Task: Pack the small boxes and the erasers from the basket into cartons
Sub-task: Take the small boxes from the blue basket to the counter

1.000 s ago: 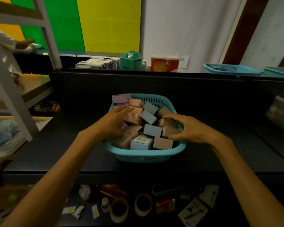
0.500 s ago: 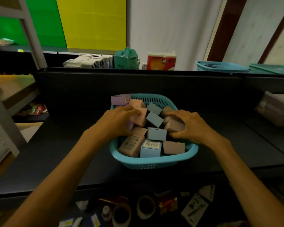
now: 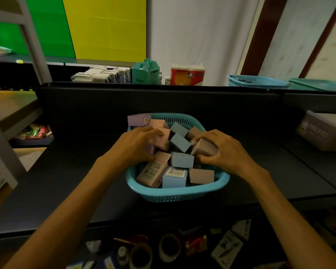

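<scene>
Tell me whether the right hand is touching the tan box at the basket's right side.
Touching. The head view shows the right hand with fingers curled round the tan box, thumb under it, above the blue basket.

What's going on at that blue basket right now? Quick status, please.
Left hand gripping a pink box; right hand gripping a tan box. Basket still heaped with small boxes. Nothing blocking.

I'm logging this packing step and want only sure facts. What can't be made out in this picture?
- Erasers: none can be told apart in the basket; the small boxes cover its inside.
- Left hand: fingertips hidden behind a pink box.
- Label print on the front boxes: too small to read.
- Carton: cut off by the right edge.
- Lower shelf items: dark and blurred.
</scene>
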The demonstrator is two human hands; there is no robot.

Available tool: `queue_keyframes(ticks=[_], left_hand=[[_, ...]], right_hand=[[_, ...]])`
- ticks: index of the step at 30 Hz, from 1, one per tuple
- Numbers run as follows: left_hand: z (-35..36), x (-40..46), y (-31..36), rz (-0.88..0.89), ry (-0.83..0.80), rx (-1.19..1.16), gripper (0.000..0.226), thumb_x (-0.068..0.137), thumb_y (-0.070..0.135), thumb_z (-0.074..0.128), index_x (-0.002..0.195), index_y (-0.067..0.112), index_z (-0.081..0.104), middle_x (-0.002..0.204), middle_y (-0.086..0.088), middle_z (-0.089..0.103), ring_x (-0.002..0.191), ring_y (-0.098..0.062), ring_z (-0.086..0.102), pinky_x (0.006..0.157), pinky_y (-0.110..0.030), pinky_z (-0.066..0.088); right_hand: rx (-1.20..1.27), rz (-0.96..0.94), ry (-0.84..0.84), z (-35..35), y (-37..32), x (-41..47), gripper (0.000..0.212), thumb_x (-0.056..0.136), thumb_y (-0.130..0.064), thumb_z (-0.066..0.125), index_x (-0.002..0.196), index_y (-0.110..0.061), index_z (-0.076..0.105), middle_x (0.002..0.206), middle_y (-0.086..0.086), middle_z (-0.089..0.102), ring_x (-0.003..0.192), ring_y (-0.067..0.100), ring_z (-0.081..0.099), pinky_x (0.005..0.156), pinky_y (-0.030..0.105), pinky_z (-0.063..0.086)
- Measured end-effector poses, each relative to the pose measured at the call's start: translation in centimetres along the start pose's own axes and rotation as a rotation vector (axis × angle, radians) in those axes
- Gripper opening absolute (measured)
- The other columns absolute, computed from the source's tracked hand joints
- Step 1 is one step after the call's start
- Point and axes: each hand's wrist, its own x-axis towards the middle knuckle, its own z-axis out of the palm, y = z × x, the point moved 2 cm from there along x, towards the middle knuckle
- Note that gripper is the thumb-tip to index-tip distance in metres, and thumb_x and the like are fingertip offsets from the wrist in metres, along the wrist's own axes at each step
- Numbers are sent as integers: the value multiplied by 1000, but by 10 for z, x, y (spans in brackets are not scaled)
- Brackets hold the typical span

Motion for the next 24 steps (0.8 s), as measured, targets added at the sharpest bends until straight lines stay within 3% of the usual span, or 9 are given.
queue_keyframes(ticks=[6, 10, 14, 20, 24], left_hand=[[-15, -8, -6, -24, 60, -120, 70, 72, 37, 76, 132, 38, 41, 133, 7, 48, 99, -10, 53, 83, -27, 49], [-33, -18, -4, -6, 146, -239, 70, 69, 27, 77, 130, 34, 44, 130, 8, 46, 100, -7, 50, 77, -22, 50], [-50, -30, 2, 33, 285, -282, 69, 64, 23, 78, 126, 28, 47, 118, 11, 49, 99, -5, 49, 66, -12, 39], [-70, -37, 36, 144, 436, -354, 68, 62, 34, 70, 125, 19, 48, 114, 13, 47, 85, 5, 51, 62, -8, 39], [-63, -27, 75, 186, 408, -468, 67, 62, 36, 72, 122, 30, 45, 114, 16, 49, 91, 8, 53, 68, -2, 45]], right_hand=[[180, -1, 97, -16, 3, -10, 50, 74, -37, 73, 119, -38, 51, 119, -8, 49, 105, 9, 48, 87, 32, 48], [347, 5, 201, -30, 2, -18, 46, 76, -24, 76, 116, -34, 56, 116, -7, 54, 104, 8, 55, 82, 31, 55], [494, 42, 249, -33, 3, -27, 43, 77, -22, 76, 115, -31, 56, 117, -9, 57, 106, 10, 59, 80, 34, 58], [661, 75, 352, -42, 14, -49, 39, 80, -19, 75, 115, -20, 56, 116, -5, 60, 106, 15, 62, 82, 35, 57], [681, 144, 370, -51, 30, -76, 38, 79, -20, 73, 113, -24, 57, 114, -5, 61, 104, 14, 64, 81, 37, 58]])
